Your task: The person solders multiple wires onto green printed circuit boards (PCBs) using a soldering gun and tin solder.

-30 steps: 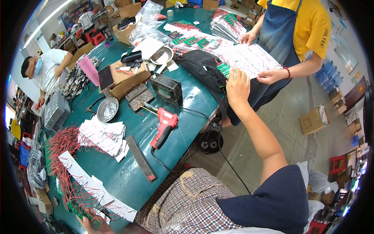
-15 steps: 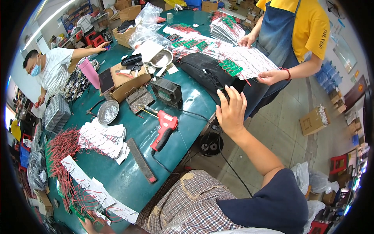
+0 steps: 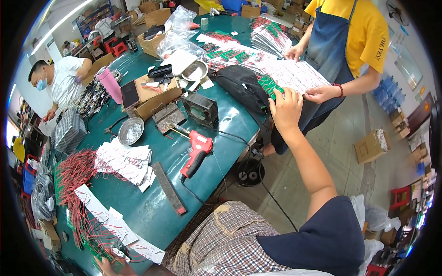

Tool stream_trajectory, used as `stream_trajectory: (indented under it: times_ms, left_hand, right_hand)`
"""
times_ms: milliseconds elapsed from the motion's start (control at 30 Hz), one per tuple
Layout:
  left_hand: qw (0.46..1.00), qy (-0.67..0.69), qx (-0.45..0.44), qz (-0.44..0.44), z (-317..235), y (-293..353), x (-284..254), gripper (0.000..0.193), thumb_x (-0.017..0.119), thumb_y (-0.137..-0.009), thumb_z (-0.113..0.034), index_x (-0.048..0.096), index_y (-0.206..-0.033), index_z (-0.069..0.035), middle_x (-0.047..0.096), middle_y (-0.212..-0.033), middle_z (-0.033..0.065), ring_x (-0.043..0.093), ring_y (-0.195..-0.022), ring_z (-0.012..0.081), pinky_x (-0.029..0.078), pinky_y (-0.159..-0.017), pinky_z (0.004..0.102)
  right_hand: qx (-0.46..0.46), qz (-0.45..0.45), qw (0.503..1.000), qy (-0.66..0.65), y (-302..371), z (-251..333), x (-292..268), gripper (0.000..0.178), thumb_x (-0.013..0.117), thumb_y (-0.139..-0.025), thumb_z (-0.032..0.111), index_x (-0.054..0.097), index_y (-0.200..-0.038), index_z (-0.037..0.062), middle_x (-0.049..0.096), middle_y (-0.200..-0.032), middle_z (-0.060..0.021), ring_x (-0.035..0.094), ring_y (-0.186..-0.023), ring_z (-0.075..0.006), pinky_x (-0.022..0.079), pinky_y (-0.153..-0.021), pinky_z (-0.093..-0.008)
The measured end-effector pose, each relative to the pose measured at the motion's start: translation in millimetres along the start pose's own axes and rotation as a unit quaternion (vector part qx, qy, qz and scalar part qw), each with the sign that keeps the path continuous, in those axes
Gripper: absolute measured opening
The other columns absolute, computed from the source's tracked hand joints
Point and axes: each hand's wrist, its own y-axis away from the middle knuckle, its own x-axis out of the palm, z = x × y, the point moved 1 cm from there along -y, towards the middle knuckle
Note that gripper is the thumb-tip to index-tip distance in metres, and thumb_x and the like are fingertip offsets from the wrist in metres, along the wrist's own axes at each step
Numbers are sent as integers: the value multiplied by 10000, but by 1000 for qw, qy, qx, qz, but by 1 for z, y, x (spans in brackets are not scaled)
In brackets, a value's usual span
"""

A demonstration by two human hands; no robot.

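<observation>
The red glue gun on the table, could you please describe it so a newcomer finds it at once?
Start at the long green table and go to its near edge, by the black square fan. The red glue gun lies flat there, the only bright red, pistol-shaped tool, trailing a black cord.

A black bag (image 3: 244, 87) and a co-worker's hand (image 3: 321, 94) flank the right hand (image 3: 286, 108).

Green worktable (image 3: 138, 202), grey tiled floor (image 3: 299, 184), cardboard boxes (image 3: 368, 146), perhaps ceiling strip light (image 3: 60, 20)
</observation>
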Motion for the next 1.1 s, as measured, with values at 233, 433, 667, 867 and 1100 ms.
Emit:
stream_trajectory:
  times_ms: [233, 433, 667, 867, 1100]
  left_hand:
    - [1000, 7, 7, -9, 2, -3, 1, 316, 666, -790, -174, 589, -1071, -50, 631, -984, 116, 610, -802, 178, 490, -607, 258]
    - [1000, 5, -7, 10, 3, -3, 4, 303, 657, -793, -164, 589, -1064, -46, 628, -948, 112, 584, -716, 168, 473, -564, 249]
    - [1000, 10, 10, -28, 12, -3, -2, 299, 658, -792, -157, 589, -1067, -62, 629, -964, 118, 585, -719, 172, 474, -561, 258]
    - [1000, 12, -8, -21, 9, -4, -7, 300, 672, -793, -160, 588, -1064, -63, 631, -973, 120, 580, -713, 177, 480, -575, 282]
    - [1000, 9, -10, -18, 22, -15, -45, 363, 614, -882, -239, 548, -1207, -90, 660, -1092, 63, 627, -839, 119, 518, -615, 234]
  right_hand:
    - [9, -11, 1000, 7, 0, 0, -4, 505, 741, -727, 244, 579, -1184, 101, 516, -1250, -126, 447, -1205, -284, 313, -1029, -469]
    - [1, -52, 998, -29, 2, 22, -33, 570, 717, -730, 192, 512, -1256, 108, 456, -1318, -153, 418, -1238, -314, 282, -1047, -500]
    - [-142, 125, 919, -346, 108, 103, -57, 245, 663, -710, 74, 606, -947, 47, 536, -1134, -145, 527, -1070, -329, 396, -946, -457]
    - [-205, 282, 810, -472, 199, 142, -91, 170, 695, -700, 141, 551, -729, 54, 510, -844, -84, 518, -797, -250, 411, -691, -366]
    - [-224, 313, 783, -489, 199, 150, -90, 171, 700, -715, 140, 552, -715, 54, 502, -797, -78, 522, -759, -241, 414, -659, -366]
